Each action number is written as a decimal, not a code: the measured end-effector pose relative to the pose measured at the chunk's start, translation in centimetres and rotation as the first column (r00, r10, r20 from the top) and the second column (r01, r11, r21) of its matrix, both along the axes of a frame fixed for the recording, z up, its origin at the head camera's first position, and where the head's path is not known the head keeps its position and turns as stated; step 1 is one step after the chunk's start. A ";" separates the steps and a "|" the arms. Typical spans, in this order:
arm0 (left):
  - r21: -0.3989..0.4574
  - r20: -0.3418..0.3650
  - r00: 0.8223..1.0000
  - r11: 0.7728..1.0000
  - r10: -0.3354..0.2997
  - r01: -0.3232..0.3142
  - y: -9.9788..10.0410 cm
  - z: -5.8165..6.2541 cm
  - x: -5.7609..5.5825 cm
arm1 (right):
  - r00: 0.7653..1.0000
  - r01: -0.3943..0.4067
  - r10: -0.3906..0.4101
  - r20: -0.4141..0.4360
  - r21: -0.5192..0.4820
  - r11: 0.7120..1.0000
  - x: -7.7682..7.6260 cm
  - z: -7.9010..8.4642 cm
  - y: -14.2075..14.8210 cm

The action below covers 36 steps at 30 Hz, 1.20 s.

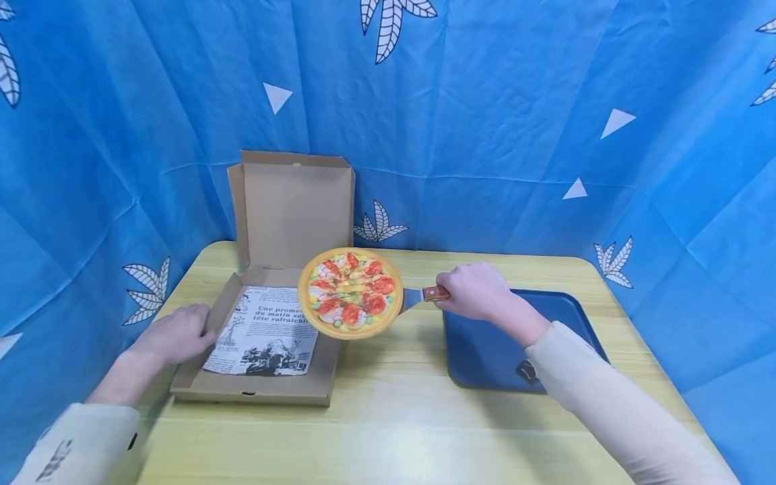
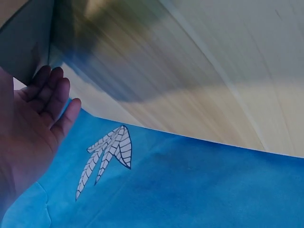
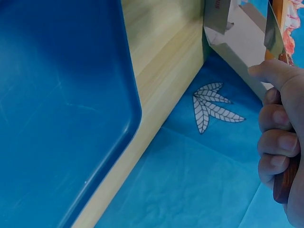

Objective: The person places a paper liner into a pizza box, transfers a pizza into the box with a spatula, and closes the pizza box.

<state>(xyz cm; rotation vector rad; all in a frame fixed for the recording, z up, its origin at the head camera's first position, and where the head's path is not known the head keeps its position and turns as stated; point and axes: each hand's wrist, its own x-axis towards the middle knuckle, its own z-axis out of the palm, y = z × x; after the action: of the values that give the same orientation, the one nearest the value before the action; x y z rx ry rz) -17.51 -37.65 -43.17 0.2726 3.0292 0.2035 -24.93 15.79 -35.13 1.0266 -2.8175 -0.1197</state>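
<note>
My right hand (image 1: 475, 291) grips the wooden handle (image 3: 286, 183) of a pizza server, fingers wrapped round it. The server's metal blade (image 1: 412, 298) runs under a round pizza (image 1: 351, 293) topped with red slices and green bits. Raised above the table, the pizza overlaps the right edge of an open cardboard pizza box (image 1: 297, 391) in the head view. Printed paper (image 1: 267, 330) lines the box floor. At the box's left side, my left hand (image 1: 178, 333) rests with loosely bent fingers (image 2: 57, 95) against the wall; its thumb is hidden in the left wrist view.
A blue tray (image 1: 485, 357) lies on the right of the wooden table (image 1: 388, 431), under my right forearm. The box lid (image 1: 297, 209) stands upright at the back. Blue curtain (image 1: 485, 101) hangs behind and on both sides.
</note>
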 end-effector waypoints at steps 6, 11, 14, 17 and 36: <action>0.024 0.006 1.000 1.000 -0.017 0.017 -0.4 -0.3 0.0 | 1.000 -0.001 0.001 0.017 0.003 1.000 0.0 0.0 -0.9; 0.022 -0.009 1.000 1.000 -0.013 0.014 -0.6 -0.4 0.1 | 1.000 -0.018 0.018 0.016 0.004 1.000 0.1 0.1 -1.8; 0.005 -0.030 0.999 1.000 -0.011 0.011 -0.7 -0.4 0.1 | 1.000 -0.031 0.031 0.003 0.008 0.999 0.1 0.1 -2.4; -0.011 -0.053 0.998 1.000 -0.023 0.022 -0.8 -0.7 0.0 | 0.999 -0.038 0.038 -0.002 0.013 0.999 0.0 0.0 -3.0; -0.055 -0.110 0.992 0.997 -0.066 0.060 -1.0 -1.4 -0.4 | 0.998 -0.062 0.060 0.034 0.058 0.996 -0.8 -0.3 -6.7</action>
<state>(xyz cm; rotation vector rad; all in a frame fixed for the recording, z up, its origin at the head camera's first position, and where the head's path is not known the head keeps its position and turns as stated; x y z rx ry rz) -17.89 -38.65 -44.60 0.3878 3.1251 0.1087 -25.73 9.04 -35.39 1.1358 -2.8237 -0.1818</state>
